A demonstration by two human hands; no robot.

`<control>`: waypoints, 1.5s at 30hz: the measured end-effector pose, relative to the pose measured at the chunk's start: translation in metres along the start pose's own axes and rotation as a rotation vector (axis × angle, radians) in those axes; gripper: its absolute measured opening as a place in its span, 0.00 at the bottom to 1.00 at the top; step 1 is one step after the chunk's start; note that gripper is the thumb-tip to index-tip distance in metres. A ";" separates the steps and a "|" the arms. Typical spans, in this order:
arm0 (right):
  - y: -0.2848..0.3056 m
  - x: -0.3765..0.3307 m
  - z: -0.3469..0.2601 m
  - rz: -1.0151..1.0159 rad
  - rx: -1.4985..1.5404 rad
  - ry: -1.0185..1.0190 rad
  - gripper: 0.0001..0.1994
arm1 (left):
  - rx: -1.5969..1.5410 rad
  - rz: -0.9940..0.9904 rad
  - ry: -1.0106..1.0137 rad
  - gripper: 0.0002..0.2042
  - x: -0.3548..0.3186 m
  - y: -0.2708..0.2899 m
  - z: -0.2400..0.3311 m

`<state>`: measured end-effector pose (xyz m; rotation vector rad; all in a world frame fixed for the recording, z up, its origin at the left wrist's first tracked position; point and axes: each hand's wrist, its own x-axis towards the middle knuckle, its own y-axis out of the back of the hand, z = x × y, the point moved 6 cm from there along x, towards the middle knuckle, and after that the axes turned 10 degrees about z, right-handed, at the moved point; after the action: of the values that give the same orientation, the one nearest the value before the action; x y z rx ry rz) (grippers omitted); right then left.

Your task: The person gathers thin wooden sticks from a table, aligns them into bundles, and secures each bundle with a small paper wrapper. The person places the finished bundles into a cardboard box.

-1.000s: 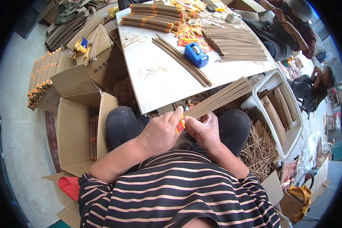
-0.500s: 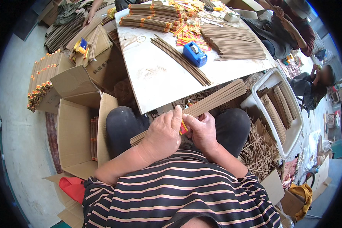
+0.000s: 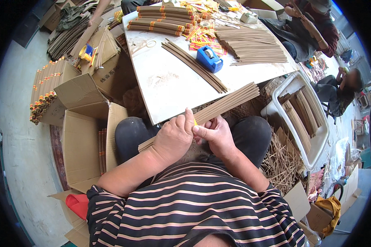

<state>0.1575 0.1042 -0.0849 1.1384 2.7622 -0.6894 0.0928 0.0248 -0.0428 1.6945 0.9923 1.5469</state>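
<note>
Grey concrete floor surrounds a crowded work spot where a white table (image 3: 169,86) stands just ahead of the seated person's knees. Both hands meet over the lap: the left hand (image 3: 174,138) is curled shut around a long bundle of brown sticks (image 3: 226,103), thumb up against it, and the right hand (image 3: 213,136) pinches the same bundle beside it, fingers closed, with a sliver of yellow showing between the two. The bundle slants from under the left wrist up to the right, its far end lying across the table's near edge. On the table lie a loose row of sticks (image 3: 193,65), a blue tape dispenser (image 3: 209,58), a fanned heap of sticks (image 3: 251,45), red and yellow paper labels (image 3: 204,36) and finished bundles banded in orange (image 3: 156,25) at the far side. Open cardboard boxes (image 3: 80,144) stand to the left, one packed with orange-tipped bundles (image 3: 43,96). A white plastic crate (image 3: 315,142) of sticks sits to the right, loose broken sticks (image 3: 282,162) below it. Another person (image 3: 313,29) sits beyond the table.
</note>
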 end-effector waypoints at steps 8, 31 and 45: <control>-0.002 0.001 0.001 -0.064 -0.005 -0.025 0.13 | -0.104 -0.047 0.037 0.23 -0.004 0.001 -0.004; -0.005 0.002 -0.024 -0.125 -0.374 0.175 0.20 | -0.837 -0.269 0.513 0.23 -0.008 -0.003 -0.022; -0.011 -0.004 -0.040 -0.276 -0.292 0.300 0.16 | -1.674 -0.359 0.858 0.17 -0.011 0.004 -0.018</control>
<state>0.1563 0.1120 -0.0443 0.8729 3.1700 -0.1242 0.0755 0.0123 -0.0430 -0.2978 0.0258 1.8473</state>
